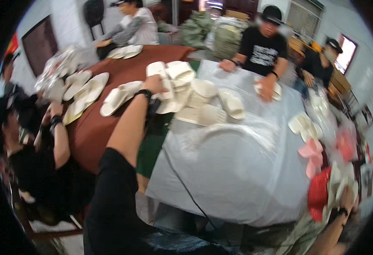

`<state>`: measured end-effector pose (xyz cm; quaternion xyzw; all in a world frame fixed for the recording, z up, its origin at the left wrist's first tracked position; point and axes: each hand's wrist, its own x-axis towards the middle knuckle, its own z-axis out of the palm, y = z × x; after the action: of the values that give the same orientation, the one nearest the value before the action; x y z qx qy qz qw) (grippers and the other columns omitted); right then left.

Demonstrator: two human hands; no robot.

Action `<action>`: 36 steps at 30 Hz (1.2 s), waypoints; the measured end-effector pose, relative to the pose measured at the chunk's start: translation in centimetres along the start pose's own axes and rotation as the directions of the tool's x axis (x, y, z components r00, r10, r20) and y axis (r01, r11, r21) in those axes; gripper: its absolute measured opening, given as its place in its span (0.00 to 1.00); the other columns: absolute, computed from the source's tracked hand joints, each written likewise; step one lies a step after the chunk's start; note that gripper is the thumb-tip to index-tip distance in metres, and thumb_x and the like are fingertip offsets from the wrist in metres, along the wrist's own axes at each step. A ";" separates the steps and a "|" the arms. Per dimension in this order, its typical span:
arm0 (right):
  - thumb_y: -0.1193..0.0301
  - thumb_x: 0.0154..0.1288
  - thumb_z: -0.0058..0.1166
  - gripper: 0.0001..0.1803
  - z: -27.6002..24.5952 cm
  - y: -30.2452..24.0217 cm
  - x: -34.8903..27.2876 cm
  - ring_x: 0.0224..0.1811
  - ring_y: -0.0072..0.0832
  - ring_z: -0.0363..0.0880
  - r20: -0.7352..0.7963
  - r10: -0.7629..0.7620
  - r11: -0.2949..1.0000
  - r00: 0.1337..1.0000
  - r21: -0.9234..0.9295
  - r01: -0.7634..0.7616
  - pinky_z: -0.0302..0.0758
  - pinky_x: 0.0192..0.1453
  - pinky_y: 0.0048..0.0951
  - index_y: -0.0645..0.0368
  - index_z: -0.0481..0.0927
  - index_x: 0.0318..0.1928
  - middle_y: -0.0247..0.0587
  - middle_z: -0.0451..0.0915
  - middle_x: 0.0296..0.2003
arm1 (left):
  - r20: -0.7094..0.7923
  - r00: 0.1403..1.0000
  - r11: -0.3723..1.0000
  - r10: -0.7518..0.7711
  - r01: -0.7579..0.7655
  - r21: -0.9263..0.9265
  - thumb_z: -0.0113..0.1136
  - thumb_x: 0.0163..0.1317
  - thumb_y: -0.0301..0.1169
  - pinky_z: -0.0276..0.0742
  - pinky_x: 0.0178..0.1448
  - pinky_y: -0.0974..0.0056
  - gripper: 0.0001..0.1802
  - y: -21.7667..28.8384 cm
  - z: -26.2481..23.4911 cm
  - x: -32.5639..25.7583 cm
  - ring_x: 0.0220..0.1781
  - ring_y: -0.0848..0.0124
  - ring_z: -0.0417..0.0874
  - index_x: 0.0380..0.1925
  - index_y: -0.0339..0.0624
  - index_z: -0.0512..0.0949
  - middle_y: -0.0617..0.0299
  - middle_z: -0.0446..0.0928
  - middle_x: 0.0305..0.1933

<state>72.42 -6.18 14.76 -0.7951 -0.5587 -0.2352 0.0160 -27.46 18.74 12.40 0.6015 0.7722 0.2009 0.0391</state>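
Currently, we have our left hand (156, 83) up at eleven o'clock, laid over the near end of a white slipper (155, 68) at the left side of a pile of slippers (212, 115). Its fingers bend slightly, but blur keeps us from telling how far open they are or whether they have hold of it. Our right hand (347, 196) is at four o'clock, against some pale slippers (336, 182) beside a red bag (319, 194); we cannot tell how tightly it closes.

The pile sits around twelve o'clock, on the far left part of a table under a pale plastic sheet (237, 187). At ten o'clock another white pair (120, 98) lies on a brown cloth (95, 134), and a black cord (180, 176) hangs over the sheet toward six. Near three o'clock we see a cream pair (305, 126), with pink slippers (312, 156) just below it.

Between one and two, a co-worker in a black shirt (263, 53) has one hand over a white slipper; another co-worker (33, 165) sits at nine.
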 end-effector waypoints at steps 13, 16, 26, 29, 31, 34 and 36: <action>0.59 0.64 0.48 0.18 -4.7 -10.8 0.3 0.43 0.55 0.78 0.022 0.182 0.982 0.983 0.049 -0.183 0.71 0.47 0.51 0.64 0.77 0.40 0.62 0.79 0.36 | -0.227 0.950 0.090 -0.216 -0.212 -0.973 0.59 0.65 0.34 0.77 0.52 0.56 0.23 0.1 -9.3 -3.6 0.50 0.64 0.79 0.56 0.36 0.68 0.57 0.75 0.50; 0.61 0.66 0.47 0.17 -13.1 -15.8 -2.1 0.40 0.56 0.78 -0.081 0.205 0.968 0.975 -0.133 -0.214 0.71 0.45 0.53 0.64 0.76 0.38 0.61 0.80 0.34 | -0.207 0.966 -0.182 -0.157 -0.234 -0.955 0.54 0.69 0.37 0.73 0.59 0.44 0.22 2.8 -12.5 -5.7 0.60 0.59 0.73 0.60 0.45 0.64 0.58 0.71 0.57; 0.75 0.64 0.50 0.35 -19.9 -37.6 -8.8 0.49 0.30 0.75 -0.299 -0.506 0.018 0.809 0.934 0.356 0.72 0.52 0.27 0.53 0.55 0.71 0.45 0.75 0.49 | -0.223 0.924 -0.579 0.312 -0.001 -0.815 0.39 0.74 0.42 0.70 0.60 0.44 0.24 12.2 -16.7 -18.9 0.66 0.54 0.67 0.65 0.45 0.57 0.54 0.62 0.68; 0.52 0.58 0.62 0.52 -20.2 -44.6 -11.6 0.53 0.37 0.75 -0.247 -0.646 -0.173 0.723 0.969 0.176 0.73 0.50 0.35 0.49 0.43 0.74 0.49 0.69 0.59 | -0.176 0.935 -0.585 0.309 0.041 -0.810 0.40 0.73 0.41 0.74 0.56 0.51 0.22 16.0 -15.3 -25.0 0.61 0.58 0.71 0.63 0.44 0.60 0.55 0.67 0.64; 0.44 0.50 0.66 0.69 -22.1 -48.2 -15.0 0.54 0.38 0.73 -0.302 -0.689 -0.517 0.659 0.842 -0.154 0.73 0.52 0.38 0.45 0.22 0.72 0.50 0.66 0.60 | -0.156 0.920 -0.592 0.359 0.095 -0.800 0.43 0.73 0.41 0.76 0.53 0.56 0.22 17.8 -13.4 -28.2 0.57 0.63 0.74 0.62 0.44 0.61 0.57 0.70 0.60; 0.36 0.45 0.64 0.71 -23.2 -50.3 -18.3 0.55 0.36 0.74 -0.339 -0.623 -0.607 0.705 0.778 -0.162 0.74 0.53 0.36 0.43 0.22 0.73 0.49 0.65 0.62 | 0.002 0.938 -0.648 0.345 0.240 -0.723 0.47 0.72 0.39 0.79 0.48 0.64 0.23 20.7 -9.5 -32.9 0.53 0.69 0.76 0.62 0.44 0.61 0.57 0.72 0.57; 0.40 0.51 0.63 0.67 -22.1 -51.6 -19.4 0.60 0.38 0.70 -0.418 -0.530 -0.707 0.738 0.699 -0.111 0.70 0.59 0.36 0.47 0.26 0.73 0.48 0.61 0.65 | 0.116 0.892 -0.655 0.437 0.405 -0.638 0.50 0.71 0.38 0.80 0.46 0.69 0.24 21.8 -7.6 -35.7 0.53 0.70 0.76 0.62 0.44 0.61 0.59 0.70 0.58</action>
<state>13.18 -10.25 14.58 -0.1222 -0.6428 0.5485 0.5206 -0.10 -12.73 20.73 0.2366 0.0601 0.6332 0.7345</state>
